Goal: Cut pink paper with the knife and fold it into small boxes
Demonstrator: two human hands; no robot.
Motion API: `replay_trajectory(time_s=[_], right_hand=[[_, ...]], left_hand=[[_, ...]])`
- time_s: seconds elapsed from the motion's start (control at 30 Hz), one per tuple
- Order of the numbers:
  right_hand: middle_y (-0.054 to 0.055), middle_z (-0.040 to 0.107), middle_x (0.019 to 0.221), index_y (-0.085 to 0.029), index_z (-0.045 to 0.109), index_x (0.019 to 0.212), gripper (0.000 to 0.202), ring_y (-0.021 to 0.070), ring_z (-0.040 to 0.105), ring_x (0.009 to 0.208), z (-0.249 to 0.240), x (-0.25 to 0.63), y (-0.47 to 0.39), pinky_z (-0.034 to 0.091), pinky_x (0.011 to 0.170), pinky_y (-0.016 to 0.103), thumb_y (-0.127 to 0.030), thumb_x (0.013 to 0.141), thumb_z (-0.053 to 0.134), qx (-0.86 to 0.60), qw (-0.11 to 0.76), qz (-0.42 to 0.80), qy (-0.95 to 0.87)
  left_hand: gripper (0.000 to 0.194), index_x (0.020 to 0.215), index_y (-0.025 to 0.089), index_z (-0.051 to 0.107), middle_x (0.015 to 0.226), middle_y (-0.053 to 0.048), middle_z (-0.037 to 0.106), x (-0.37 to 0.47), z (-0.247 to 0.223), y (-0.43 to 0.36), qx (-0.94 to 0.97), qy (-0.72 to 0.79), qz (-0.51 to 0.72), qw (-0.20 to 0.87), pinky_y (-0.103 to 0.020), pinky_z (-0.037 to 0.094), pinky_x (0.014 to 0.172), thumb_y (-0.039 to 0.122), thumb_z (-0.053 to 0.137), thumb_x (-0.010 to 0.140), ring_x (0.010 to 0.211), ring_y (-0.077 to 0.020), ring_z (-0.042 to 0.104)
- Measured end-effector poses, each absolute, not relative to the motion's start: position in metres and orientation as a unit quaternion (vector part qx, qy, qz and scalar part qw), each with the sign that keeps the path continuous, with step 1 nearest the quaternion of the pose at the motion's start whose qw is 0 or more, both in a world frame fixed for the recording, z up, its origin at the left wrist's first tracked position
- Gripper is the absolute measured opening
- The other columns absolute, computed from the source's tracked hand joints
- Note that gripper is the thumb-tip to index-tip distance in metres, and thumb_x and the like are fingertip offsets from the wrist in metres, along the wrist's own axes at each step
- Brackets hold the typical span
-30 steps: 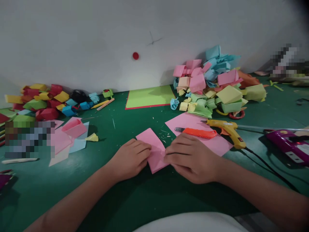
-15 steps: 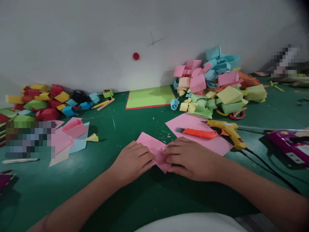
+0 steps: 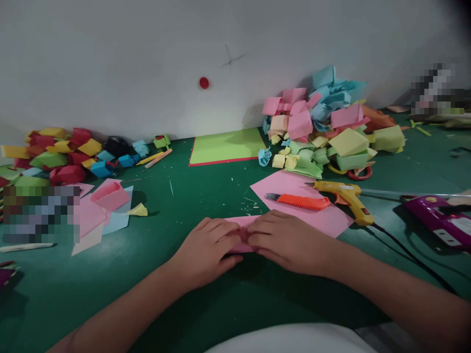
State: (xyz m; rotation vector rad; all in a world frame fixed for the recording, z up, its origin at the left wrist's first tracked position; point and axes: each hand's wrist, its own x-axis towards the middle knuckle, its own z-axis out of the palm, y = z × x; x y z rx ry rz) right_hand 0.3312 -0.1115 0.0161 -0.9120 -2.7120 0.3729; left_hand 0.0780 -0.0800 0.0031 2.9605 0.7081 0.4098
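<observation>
A folded piece of pink paper (image 3: 243, 221) lies between my two hands at the near middle of the green table. My left hand (image 3: 209, 250) grips its left part, fingers bent over it. From the other side my right hand (image 3: 285, 240) holds the right part, its fingertips close to those of the left. Much of the paper is hidden under the fingers. Just beyond my right hand, an orange cutter (image 3: 303, 201) rests on a larger pink sheet (image 3: 274, 184).
A yellow glue gun (image 3: 346, 196) and a purple device (image 3: 439, 220) lie at the right. Folded papers are heaped at back right (image 3: 349, 142) and back left (image 3: 73, 152). A green sheet (image 3: 228, 146) lies by the wall. Pink and blue papers (image 3: 117, 220) are at left.
The small pink paper has turned from a slanted position to roughly level between my hands. My left hand has moved slightly right, and its thumb now sticks out below the paper. The view has shifted slightly.
</observation>
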Motion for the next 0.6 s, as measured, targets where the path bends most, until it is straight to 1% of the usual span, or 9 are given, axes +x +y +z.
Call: replay_trajectory(time_s=[0.1, 0.17, 0.33, 0.47, 0.53, 0.6], right_hand=[[0.009, 0.07, 0.127, -0.018, 0.066, 0.123, 0.027, 0.0229, 0.061, 0.117, 0.011, 0.336, -0.107, 0.046, 0.099, 0.043, -0.022, 0.102, 0.05, -0.321, 0.148, 0.135, -0.925], [0.01, 0.07, 0.127, -0.019, 0.065, 0.126, 0.028, 0.023, 0.062, 0.115, 0.008, 0.338, -0.105, 0.048, 0.098, 0.042, -0.023, 0.102, 0.051, -0.33, 0.16, 0.138, -0.92], [0.011, 0.071, 0.123, -0.019, 0.066, 0.125, 0.028, 0.0235, 0.063, 0.111, 0.008, 0.337, -0.104, 0.049, 0.096, 0.041, -0.024, 0.101, 0.052, -0.329, 0.162, 0.138, -0.92], [0.01, 0.07, 0.123, -0.018, 0.067, 0.124, 0.028, 0.0232, 0.062, 0.112, 0.008, 0.338, -0.103, 0.049, 0.098, 0.041, -0.026, 0.103, 0.051, -0.321, 0.158, 0.15, -0.922], [0.01, 0.07, 0.124, -0.018, 0.067, 0.123, 0.027, 0.0225, 0.061, 0.114, 0.005, 0.339, -0.102, 0.049, 0.099, 0.039, -0.023, 0.102, 0.051, -0.312, 0.161, 0.152, -0.924], [0.01, 0.069, 0.126, -0.019, 0.068, 0.123, 0.029, 0.022, 0.06, 0.116, 0.003, 0.341, -0.101, 0.048, 0.1, 0.039, -0.016, 0.101, 0.049, -0.301, 0.161, 0.149, -0.928]], left_hand=[[0.047, 0.133, 0.021, 0.059, 0.133, -0.01, 0.065, 0.07, 0.0, -0.072, 0.964, 0.237, 0.116, 0.031, -0.042, 0.043, 0.097, 0.044, 0.068, 0.093, 0.12, -0.0277, 0.058], [0.051, 0.138, 0.021, 0.056, 0.136, -0.01, 0.064, 0.067, 0.0, -0.068, 0.965, 0.235, 0.102, 0.051, -0.042, 0.042, 0.099, 0.046, 0.066, 0.094, 0.124, -0.0276, 0.056], [0.036, 0.133, 0.025, 0.06, 0.138, -0.006, 0.064, 0.063, 0.005, -0.063, 0.967, 0.214, 0.084, 0.107, -0.04, 0.041, 0.102, 0.037, 0.061, 0.099, 0.127, -0.0239, 0.055], [0.034, 0.133, 0.025, 0.061, 0.137, -0.006, 0.066, 0.059, 0.009, -0.057, 0.968, 0.181, 0.097, 0.142, -0.041, 0.043, 0.104, 0.029, 0.06, 0.099, 0.128, -0.0225, 0.057], [0.032, 0.131, 0.024, 0.063, 0.133, -0.005, 0.069, 0.056, 0.01, -0.054, 0.967, 0.161, 0.113, 0.164, -0.04, 0.043, 0.105, 0.024, 0.057, 0.1, 0.127, -0.0209, 0.058], [0.031, 0.125, 0.025, 0.067, 0.128, -0.004, 0.071, 0.054, 0.008, -0.05, 0.963, 0.15, 0.13, 0.181, -0.038, 0.044, 0.106, 0.016, 0.053, 0.099, 0.126, -0.0187, 0.06]])
